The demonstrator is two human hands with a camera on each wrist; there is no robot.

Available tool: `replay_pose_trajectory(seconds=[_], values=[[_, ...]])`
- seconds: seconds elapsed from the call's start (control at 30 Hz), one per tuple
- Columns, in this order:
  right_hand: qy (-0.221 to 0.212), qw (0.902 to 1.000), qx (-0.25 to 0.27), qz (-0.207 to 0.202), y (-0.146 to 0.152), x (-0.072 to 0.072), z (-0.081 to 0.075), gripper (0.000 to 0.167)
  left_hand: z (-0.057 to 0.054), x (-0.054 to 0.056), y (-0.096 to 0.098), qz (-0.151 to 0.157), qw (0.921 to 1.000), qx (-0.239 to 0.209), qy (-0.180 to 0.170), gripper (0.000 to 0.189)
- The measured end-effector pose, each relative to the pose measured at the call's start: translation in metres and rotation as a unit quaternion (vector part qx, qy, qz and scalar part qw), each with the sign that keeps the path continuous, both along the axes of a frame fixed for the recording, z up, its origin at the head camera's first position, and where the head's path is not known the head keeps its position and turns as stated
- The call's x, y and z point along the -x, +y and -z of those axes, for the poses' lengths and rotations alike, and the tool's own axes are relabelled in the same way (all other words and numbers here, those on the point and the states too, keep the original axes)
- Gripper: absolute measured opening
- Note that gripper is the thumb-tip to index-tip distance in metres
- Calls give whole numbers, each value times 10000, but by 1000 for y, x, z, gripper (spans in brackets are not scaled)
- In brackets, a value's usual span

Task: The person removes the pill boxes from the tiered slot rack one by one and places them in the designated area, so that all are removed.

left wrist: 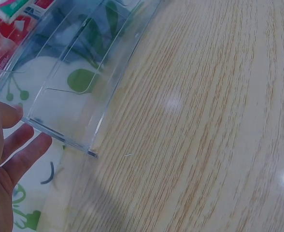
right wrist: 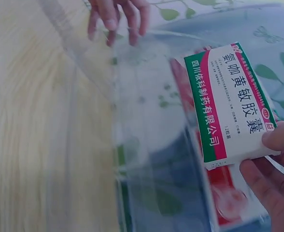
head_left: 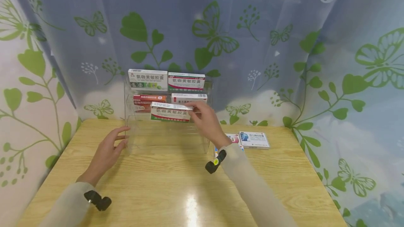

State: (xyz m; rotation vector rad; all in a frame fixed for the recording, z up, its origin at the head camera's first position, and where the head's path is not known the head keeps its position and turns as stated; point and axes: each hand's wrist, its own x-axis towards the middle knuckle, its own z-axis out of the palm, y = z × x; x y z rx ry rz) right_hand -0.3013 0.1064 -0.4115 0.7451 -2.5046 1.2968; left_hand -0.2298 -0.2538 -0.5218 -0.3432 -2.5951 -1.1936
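Note:
My right hand (head_left: 206, 122) pinches a medicine box (head_left: 170, 112) by its right end. The box is white with a green and dark pink band, and it is held in front of a clear tiered display stand (head_left: 167, 139). Up close in the right wrist view, the thumb lies on the front of the box (right wrist: 234, 104) and fingers are under its edge. At the stand's left side is my left hand (head_left: 107, 151), its fingers loosely extended. In the left wrist view those fingers (left wrist: 31, 152) are by the edge of the clear plastic; firm contact is hard to tell.
On the stand's top tier are a green-and-white box (head_left: 147, 80) and a similar pink-banded box (head_left: 186, 81). Below are a red box (head_left: 149, 103) and a white box (head_left: 189, 98). More boxes, including a white-and-blue one (head_left: 254, 140), lie on the wooden table (head_left: 151, 192). Patterned curtains (head_left: 176, 20) surround it.

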Motion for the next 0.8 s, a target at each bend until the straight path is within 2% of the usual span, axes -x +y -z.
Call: replay_pose_trajectory(seconds=[0.3, 0.43, 0.8], values=[[88, 9987, 247, 430, 77, 1, -8, 29, 1, 0, -1, 46, 10000, -49, -1, 49], [105, 9966, 268, 771, 110, -2, -11, 29, -1, -1, -1, 71, 9999, -91, -35, 49], [190, 9888, 237, 1458, 195, -11, 3, 31, 0, 0, -1, 53, 10000, -74, -33, 49]])
